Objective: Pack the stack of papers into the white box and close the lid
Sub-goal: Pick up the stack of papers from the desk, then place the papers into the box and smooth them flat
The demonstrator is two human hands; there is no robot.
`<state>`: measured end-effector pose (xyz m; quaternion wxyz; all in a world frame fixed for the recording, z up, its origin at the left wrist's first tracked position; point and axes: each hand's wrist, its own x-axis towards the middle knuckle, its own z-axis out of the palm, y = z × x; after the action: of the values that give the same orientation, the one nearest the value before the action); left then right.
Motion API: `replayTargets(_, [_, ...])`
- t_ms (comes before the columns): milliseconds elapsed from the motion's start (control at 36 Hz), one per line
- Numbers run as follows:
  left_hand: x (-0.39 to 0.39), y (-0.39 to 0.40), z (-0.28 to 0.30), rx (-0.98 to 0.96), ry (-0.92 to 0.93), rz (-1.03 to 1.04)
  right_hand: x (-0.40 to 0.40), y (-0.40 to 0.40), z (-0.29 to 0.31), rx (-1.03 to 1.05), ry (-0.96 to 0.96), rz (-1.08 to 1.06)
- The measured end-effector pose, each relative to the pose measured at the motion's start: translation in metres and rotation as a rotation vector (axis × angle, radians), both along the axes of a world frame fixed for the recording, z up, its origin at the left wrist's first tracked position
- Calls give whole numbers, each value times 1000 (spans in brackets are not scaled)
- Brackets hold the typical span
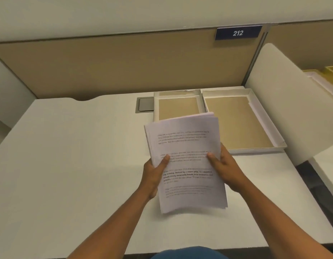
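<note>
A stack of printed white papers (pixel 186 161) is held above the desk in both hands. My left hand (pixel 155 174) grips its left edge, thumb on top. My right hand (pixel 224 168) grips the right edge the same way. Behind the papers the white box lies open in two shallow halves with brown cardboard bottoms. The left half (pixel 177 107) is partly hidden by the papers. The right half (pixel 242 124) lies flat beside it, fully in view. Which half is the lid I cannot tell.
The white desk (pixel 78 156) ends at a tan partition (pixel 124 66) carrying a blue "212" sign (pixel 238 32). A grey cable hatch (pixel 146 106) sits left of the box. A white side panel (pixel 285 101) stands at the right, with more trays (pixel 328 75) beyond it.
</note>
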<state>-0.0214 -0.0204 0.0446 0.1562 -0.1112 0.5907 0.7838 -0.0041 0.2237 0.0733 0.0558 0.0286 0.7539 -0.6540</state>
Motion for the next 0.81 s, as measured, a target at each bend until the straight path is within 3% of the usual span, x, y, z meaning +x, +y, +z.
replayTargets(194, [9,7,17,-166,237,40,15,-2,-7,-179,167,-56])
replayTargets(389, [32,16,-3,-264,169,85,36,-15,-54,-112,107,-228])
replayTargets(583, [28,18,4,-287,224,132,28,-5,-41,-68,190,-202])
replayTargets(806, [42,20,-26,-410,160,120,46,-8,-80,32,72,-174])
